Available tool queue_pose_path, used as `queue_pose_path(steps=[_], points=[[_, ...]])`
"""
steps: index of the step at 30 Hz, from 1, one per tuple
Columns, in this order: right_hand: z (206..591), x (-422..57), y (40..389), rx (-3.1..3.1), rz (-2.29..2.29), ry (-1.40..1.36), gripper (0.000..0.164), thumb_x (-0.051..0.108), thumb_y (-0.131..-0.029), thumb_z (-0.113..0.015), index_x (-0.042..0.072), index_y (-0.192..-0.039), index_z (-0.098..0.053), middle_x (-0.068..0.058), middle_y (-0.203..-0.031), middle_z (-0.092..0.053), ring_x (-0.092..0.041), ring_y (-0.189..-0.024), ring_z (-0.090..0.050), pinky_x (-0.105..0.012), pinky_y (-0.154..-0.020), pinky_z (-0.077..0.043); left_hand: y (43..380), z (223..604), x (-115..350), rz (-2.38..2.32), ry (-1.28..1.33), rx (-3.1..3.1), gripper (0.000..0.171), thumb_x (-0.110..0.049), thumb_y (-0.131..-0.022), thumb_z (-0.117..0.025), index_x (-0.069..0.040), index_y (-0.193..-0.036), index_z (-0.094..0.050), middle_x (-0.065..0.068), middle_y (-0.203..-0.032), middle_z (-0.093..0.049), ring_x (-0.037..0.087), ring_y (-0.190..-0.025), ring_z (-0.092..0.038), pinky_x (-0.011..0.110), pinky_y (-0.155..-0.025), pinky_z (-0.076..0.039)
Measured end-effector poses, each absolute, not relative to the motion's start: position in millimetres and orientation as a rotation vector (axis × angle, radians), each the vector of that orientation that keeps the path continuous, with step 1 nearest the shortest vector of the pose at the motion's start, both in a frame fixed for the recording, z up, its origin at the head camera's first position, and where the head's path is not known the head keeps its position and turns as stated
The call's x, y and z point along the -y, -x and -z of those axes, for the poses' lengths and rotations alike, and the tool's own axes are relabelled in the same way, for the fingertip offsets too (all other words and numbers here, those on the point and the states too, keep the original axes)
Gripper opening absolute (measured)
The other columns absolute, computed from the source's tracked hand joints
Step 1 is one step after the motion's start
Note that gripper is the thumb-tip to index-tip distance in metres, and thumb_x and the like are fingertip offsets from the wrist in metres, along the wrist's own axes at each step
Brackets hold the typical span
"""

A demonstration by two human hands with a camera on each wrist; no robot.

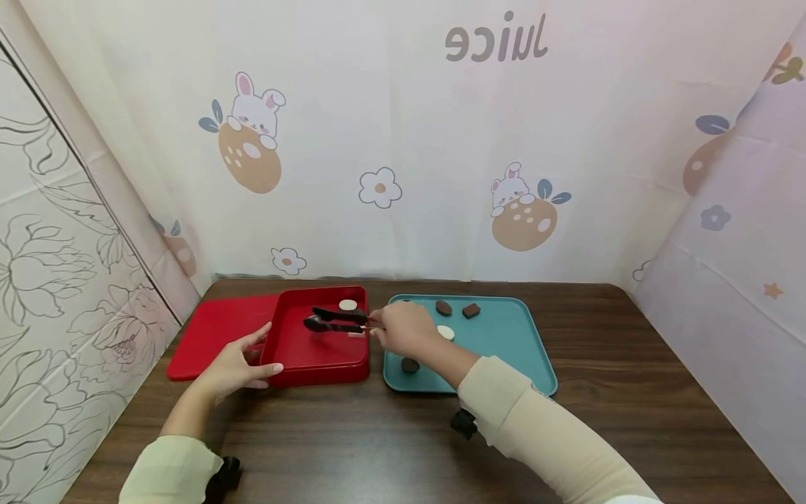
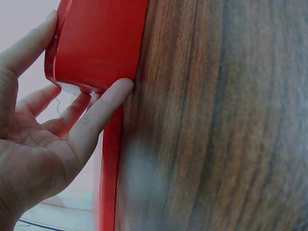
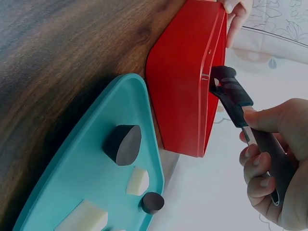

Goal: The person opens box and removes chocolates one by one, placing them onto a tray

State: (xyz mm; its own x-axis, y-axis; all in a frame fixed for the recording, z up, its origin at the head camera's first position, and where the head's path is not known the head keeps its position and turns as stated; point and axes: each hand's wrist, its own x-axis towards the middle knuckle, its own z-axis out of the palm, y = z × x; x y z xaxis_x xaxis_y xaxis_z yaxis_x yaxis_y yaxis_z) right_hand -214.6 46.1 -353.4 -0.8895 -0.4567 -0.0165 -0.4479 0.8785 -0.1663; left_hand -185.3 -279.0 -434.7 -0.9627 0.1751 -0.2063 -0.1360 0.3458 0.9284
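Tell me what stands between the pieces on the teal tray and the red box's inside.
The red box's right wall and the teal tray's low rim. The tongs in the right hand reach over that wall; the box's top is open.

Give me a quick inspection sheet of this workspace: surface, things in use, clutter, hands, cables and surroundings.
Surface: dark wood-grain table.
Things: red box with pale pieces inside; teal tray on its right, bearing brown pieces and white pieces; tongs reaching over the box; flat red panel on the box's left.
Clutter: nothing seen beyond these.
Left hand: touches the box at its left.
Right hand: grips the tongs; whether they hold a piece cannot be told.
Cables: nothing seen.
Surroundings: pale printed cloth behind.
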Motion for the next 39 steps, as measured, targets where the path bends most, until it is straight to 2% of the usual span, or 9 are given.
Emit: queue_pose_path(steps=[11,19,28,35,39], points=[[354,-72,203,-3.089,0.337,0.761,0.036,0.035,-0.094,-0.065,0.021,-0.127,-0.067,0.002,-0.048,-0.046,-0.011,-0.036,-0.031,-0.021,-0.036,-0.023,185,434,278,-1.646,-0.022,-2.344,0.101,-0.021,-0.08,-0.082,-0.014,-0.157,-0.018,0.03,-0.147,-0.026,0.051,-0.129,-0.032,0.044,-0.074,-0.059],[351,-90,198,-3.164,0.402,0.782,0.036,0.032,-0.093,-0.068,0.018,-0.126,-0.068,0.006,-0.046,-0.043,-0.011,-0.039,-0.039,-0.023,-0.037,-0.025,184,433,278,-1.649,-0.024,-2.338,0.1,-0.021,-0.081,-0.081,-0.014,-0.157,-0.017,0.03,-0.147,-0.025,0.051,-0.13,-0.03,0.045,-0.075,-0.059],[346,-112,187,-3.2,0.407,0.754,0.037,0.034,-0.092,-0.068,0.018,-0.126,-0.068,0.006,-0.044,-0.04,-0.011,-0.037,-0.029,-0.023,-0.037,-0.018,183,433,277,-1.658,-0.036,-2.338,0.099,-0.02,-0.081,-0.081,-0.013,-0.157,-0.018,0.031,-0.147,-0.025,0.051,-0.129,-0.03,0.045,-0.074,-0.059],[343,-134,180,-3.235,0.478,0.783,0.036,0.028,-0.09,-0.072,0.012,-0.121,-0.07,0.009,-0.048,-0.041,-0.008,-0.042,-0.037,-0.022,-0.039,-0.021,183,433,278,-1.654,-0.039,-2.348,0.1,-0.02,-0.081,-0.081,-0.013,-0.157,-0.018,0.031,-0.147,-0.025,0.052,-0.129,-0.031,0.045,-0.074,-0.059],[344,-146,177,-3.237,0.513,0.787,0.035,0.026,-0.09,-0.072,0.01,-0.121,-0.07,0.009,-0.048,-0.04,-0.007,-0.043,-0.035,-0.022,-0.039,-0.022,184,433,277,-1.654,-0.035,-2.347,0.1,-0.02,-0.08,-0.082,-0.013,-0.157,-0.018,0.031,-0.147,-0.026,0.052,-0.129,-0.032,0.045,-0.074,-0.059]])
